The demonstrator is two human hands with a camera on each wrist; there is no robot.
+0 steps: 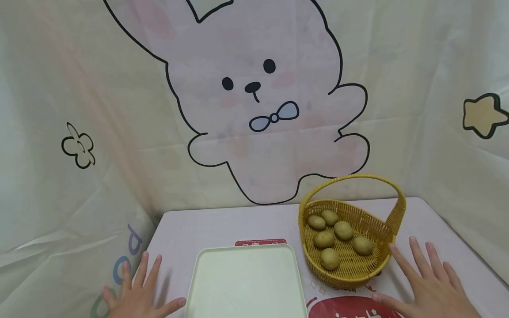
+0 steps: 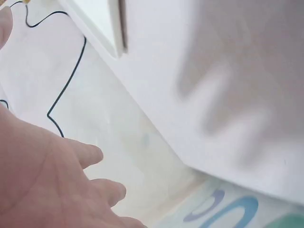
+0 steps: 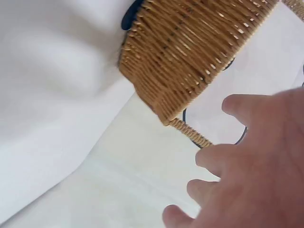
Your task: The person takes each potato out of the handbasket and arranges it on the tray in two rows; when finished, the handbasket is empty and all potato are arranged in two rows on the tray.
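My left hand (image 1: 137,293) hovers with fingers spread over the table, left of a pale rectangular tray (image 1: 246,282), and holds nothing. Its palm also shows in the left wrist view, with its shadow on the table. My right hand (image 1: 431,282), likewise spread, is just right of a yellow wicker basket (image 1: 358,282) with an arched handle. In the head view the index fingertip overlaps the basket's edge; I cannot tell whether they touch. Several potatoes (image 1: 343,230) lie inside the basket. The right wrist view shows the basket's woven side (image 3: 185,52) beyond the fingers.
The white table (image 1: 187,225) carries red printed patterns (image 1: 350,307), partly under the tray and basket. A cloth backdrop (image 1: 131,176) with a cartoon rabbit hangs behind and along both sides of the table.
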